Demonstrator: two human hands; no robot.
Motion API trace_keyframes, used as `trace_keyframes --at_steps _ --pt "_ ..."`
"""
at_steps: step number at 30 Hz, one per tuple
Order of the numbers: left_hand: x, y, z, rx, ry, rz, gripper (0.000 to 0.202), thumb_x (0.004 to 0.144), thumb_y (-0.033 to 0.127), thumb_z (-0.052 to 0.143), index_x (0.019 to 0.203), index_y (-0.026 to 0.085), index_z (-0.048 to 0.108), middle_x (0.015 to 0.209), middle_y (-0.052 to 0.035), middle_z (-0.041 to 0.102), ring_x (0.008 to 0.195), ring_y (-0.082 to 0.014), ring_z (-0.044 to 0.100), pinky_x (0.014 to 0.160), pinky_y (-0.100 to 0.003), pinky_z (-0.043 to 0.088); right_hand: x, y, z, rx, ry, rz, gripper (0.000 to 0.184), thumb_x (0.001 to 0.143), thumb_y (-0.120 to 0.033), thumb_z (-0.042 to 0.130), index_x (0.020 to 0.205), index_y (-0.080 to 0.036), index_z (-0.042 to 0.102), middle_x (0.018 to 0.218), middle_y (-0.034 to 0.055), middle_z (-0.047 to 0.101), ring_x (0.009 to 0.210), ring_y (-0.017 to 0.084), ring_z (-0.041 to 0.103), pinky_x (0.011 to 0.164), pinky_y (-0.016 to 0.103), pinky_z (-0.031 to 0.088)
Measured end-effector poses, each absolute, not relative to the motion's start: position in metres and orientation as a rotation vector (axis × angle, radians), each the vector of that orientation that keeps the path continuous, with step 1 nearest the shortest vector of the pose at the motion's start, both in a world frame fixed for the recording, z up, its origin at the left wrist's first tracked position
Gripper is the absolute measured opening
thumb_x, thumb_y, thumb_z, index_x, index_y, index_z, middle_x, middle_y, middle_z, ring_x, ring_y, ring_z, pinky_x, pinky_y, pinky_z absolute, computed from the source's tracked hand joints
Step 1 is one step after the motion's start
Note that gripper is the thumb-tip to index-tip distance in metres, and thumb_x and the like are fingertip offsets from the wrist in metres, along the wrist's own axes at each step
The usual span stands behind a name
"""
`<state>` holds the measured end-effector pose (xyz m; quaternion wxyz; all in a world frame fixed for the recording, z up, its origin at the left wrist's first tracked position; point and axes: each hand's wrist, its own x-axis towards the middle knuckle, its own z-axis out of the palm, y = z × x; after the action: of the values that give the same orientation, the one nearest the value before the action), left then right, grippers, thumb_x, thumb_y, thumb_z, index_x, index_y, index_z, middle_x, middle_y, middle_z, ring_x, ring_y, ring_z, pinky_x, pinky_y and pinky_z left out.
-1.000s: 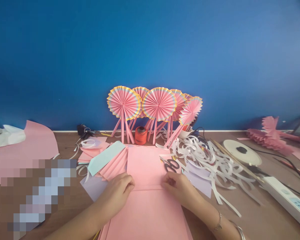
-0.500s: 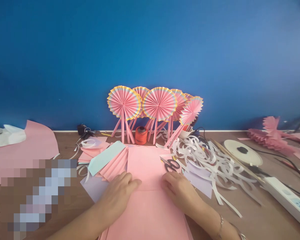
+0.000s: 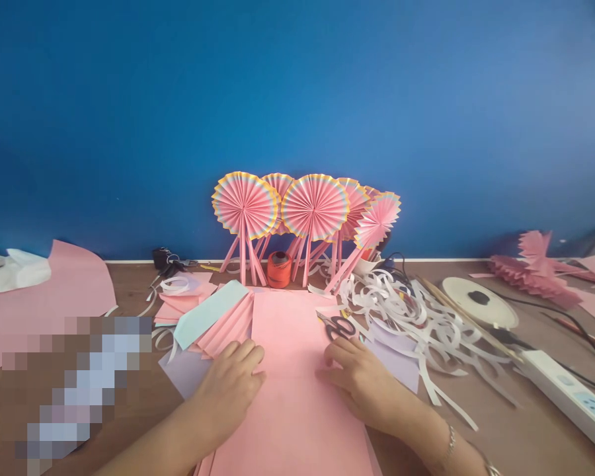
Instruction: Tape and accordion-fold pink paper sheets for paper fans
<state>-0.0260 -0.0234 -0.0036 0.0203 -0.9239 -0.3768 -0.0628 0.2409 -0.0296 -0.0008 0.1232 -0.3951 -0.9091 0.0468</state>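
A long pink paper sheet (image 3: 297, 416) lies flat in front of me, over more pink sheets whose edges show at the lower left. My left hand (image 3: 235, 387) grips its left edge with curled fingers, the thumb lying on top. On the opposite edge my right hand (image 3: 359, 380) has its fingers bent in, thumb resting on the paper. A faint crease runs across the sheet between both thumbs. Just beyond my right hand lie dark-handled scissors (image 3: 340, 327). Close to my left hand are pleated pink paper (image 3: 228, 324) and a light blue strip (image 3: 211, 314).
Pink paper fans (image 3: 315, 207) on sticks stand against the blue wall, with an orange-red roll (image 3: 279, 270) among them. Curled white paper strips (image 3: 391, 297) spread to the right, near a white round lid (image 3: 478, 302) and a power strip (image 3: 570, 393). Keys (image 3: 167, 259) lie at the back left.
Both thumbs have drawn slightly apart and toward me along the pink sheet. The line across the sheet looks fainter now. Surrounding things stay where they were.
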Motion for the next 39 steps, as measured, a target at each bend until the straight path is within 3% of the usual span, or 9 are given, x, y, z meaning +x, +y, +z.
trace_keyframes --at_steps 6,12,19,24,29,31,32,36,39 --pt "-0.033 -0.016 -0.004 -2.827 -1.173 -0.294 0.024 0.060 -0.006 0.052 0.052 0.017 0.056 0.067 -0.0029 0.055 0.069 -0.0191 0.046 0.058 -0.032 0.029 0.241 -0.034 0.002 -1.180 -2.694 0.063 0.017 0.071 -0.003 0.048 0.067 -0.018 0.054 0.075 0.0030 0.054 0.072 0.017 0.042 0.069 0.032 0.030" --pt "-0.039 -0.012 -0.008 -2.735 -1.352 -0.965 0.030 0.068 -0.002 0.037 0.057 0.018 0.055 0.060 -0.0020 0.054 0.063 -0.0169 0.046 0.059 -0.030 0.032 0.237 -0.029 -0.010 -1.074 -2.552 -0.102 0.019 0.075 -0.003 0.043 0.070 -0.018 0.054 0.067 0.0036 0.053 0.065 0.017 0.042 0.063 0.031 0.029" --pt "-0.014 -0.033 0.003 -3.243 -2.504 -1.062 0.032 0.084 0.041 0.045 0.091 0.016 0.063 0.075 -0.0047 0.068 0.068 -0.0184 0.062 0.060 -0.028 0.044 0.231 -0.033 -0.006 -0.985 -2.358 -0.043 0.024 0.079 -0.002 0.041 0.085 -0.017 0.058 0.068 0.0037 0.057 0.066 0.017 0.046 0.060 0.029 0.032" --pt "0.004 -0.038 0.003 -2.874 -2.981 -1.422 0.050 0.077 0.066 0.042 0.068 0.018 0.052 0.067 -0.0041 0.064 0.062 -0.0178 0.060 0.053 -0.026 0.043 0.214 -0.048 -0.001 -0.803 -2.543 -0.128 0.026 0.083 -0.003 0.040 0.092 -0.015 0.062 0.068 0.0052 0.059 0.063 0.017 0.046 0.058 0.030 0.031" --pt "-0.006 -0.033 -0.003 -2.716 -2.728 -1.615 0.044 0.079 0.054 0.049 0.053 0.022 0.036 0.047 0.0063 0.037 0.048 -0.0121 0.044 0.048 -0.023 0.037 0.226 -0.037 0.019 -1.183 -2.485 0.765 0.018 0.085 -0.015 0.051 0.091 -0.018 0.067 0.079 0.0036 0.067 0.070 0.014 0.058 0.062 0.024 0.042" --pt "-0.009 -0.030 -0.004 -2.735 -2.575 -1.761 0.036 0.082 0.048 0.050 0.058 0.020 0.047 0.052 0.0041 0.048 0.054 -0.0142 0.050 0.053 -0.024 0.042 0.241 -0.018 0.033 -1.225 -2.520 1.377 0.015 0.084 -0.023 0.057 0.091 -0.019 0.070 0.078 0.0004 0.070 0.064 0.012 0.061 0.056 0.019 0.044" --pt "-0.010 -0.029 -0.004 -2.757 -2.494 -1.844 0.031 0.083 0.045 0.049 0.065 0.020 0.053 0.059 0.0020 0.057 0.061 -0.0163 0.055 0.059 -0.026 0.045 0.249 -0.006 0.039 -1.291 -2.583 1.401 0.014 0.083 -0.025 0.059 0.084 -0.019 0.072 0.069 -0.0012 0.070 0.057 0.011 0.061 0.052 0.019 0.043" --pt "-0.012 -0.028 -0.003 -2.792 -2.352 -1.882 0.027 0.086 0.041 0.048 0.086 0.018 0.063 0.077 -0.0041 0.070 0.076 -0.0211 0.063 0.074 -0.030 0.049 0.269 0.038 0.047 -1.587 -2.622 0.875 0.029 0.087 -0.024 0.054 0.066 -0.014 0.071 0.059 0.0046 0.068 0.055 0.013 0.058 0.054 0.023 0.046" --pt "-0.015 -0.029 -0.005 -2.785 -2.305 -1.771 0.028 0.087 0.039 0.046 0.085 0.017 0.065 0.074 -0.0041 0.070 0.069 -0.0201 0.062 0.071 -0.030 0.049 0.272 0.054 0.037 -1.649 -2.624 0.525 0.021 0.091 -0.026 0.054 0.098 -0.010 0.066 0.099 0.0112 0.067 0.085 0.018 0.063 0.075 0.034 0.052"
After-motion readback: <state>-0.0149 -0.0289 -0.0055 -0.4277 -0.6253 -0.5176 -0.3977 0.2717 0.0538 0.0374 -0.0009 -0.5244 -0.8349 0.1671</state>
